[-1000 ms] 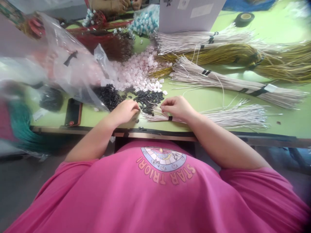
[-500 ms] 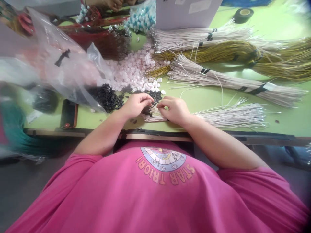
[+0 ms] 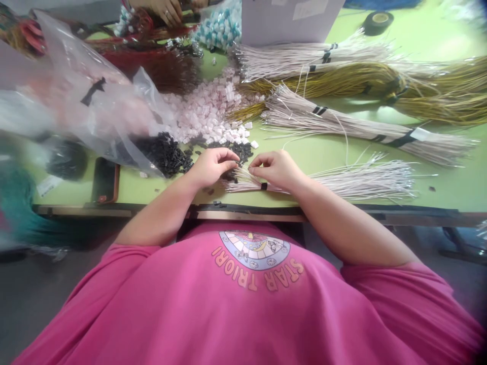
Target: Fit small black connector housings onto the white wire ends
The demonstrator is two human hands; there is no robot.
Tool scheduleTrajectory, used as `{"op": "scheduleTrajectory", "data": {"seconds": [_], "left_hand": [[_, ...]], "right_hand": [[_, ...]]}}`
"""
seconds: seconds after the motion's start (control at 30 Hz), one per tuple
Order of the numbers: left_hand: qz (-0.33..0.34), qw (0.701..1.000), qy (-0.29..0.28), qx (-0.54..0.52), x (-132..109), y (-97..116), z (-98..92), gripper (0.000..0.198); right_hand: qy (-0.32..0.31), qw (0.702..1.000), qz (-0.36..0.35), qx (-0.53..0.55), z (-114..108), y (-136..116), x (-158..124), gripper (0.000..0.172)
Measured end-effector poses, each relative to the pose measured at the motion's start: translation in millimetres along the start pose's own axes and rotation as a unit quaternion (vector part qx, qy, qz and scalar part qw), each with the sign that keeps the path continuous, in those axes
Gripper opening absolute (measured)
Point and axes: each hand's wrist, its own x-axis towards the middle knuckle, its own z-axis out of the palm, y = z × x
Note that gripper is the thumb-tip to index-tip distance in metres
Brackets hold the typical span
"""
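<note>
My left hand (image 3: pixel 213 166) is closed in a pinch, thumb against forefinger, just above small black connector housings (image 3: pixel 243 150). What lies between these fingertips is too small to make out. A short gap to the right, my right hand (image 3: pixel 280 171) pinches thin white wire ends at the near bundle of white wires (image 3: pixel 361 181). That bundle lies flat under my right hand and wrist, bound with black tape (image 3: pixel 264 186) near its left end. A few wire ends fan up between the two hands.
Pink-white connector housings (image 3: pixel 213 111) lie heaped beyond my hands, with a clear plastic bag (image 3: pixel 114 116) at left. A phone (image 3: pixel 105 180) sits near the table edge. Further bundles of white wires (image 3: pixel 353 124) and yellow wires (image 3: pixel 342 83) lie behind. Another person's hand (image 3: pixel 169 11) shows at the back.
My right hand has shifted slightly right and up, uncovering the black tape on the near bundle. The left hand stays almost in place, still pinching.
</note>
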Motion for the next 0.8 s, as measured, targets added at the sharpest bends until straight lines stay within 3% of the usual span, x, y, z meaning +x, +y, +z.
{"op": "scheduleTrajectory", "data": {"seconds": [0.1, 0.47, 0.8], "left_hand": [[-0.003, 1.0, -0.01, -0.013, -1, 0, 1.0, 0.026], [0.004, 1.0, -0.022, -0.017, 0, -1, 3.0, 0.026], [0.056, 0.997, -0.013, 0.055, 1, -1, 11.8, 0.02]], "right_hand": [[0.004, 1.0, -0.011, -0.019, 1, -2, -2, 0.021], [0.113, 0.98, -0.12, -0.114, 15, 7, -3, 0.018], [0.1, 0.969, -0.162, -0.16, 24, 8, -2, 0.024]]}}
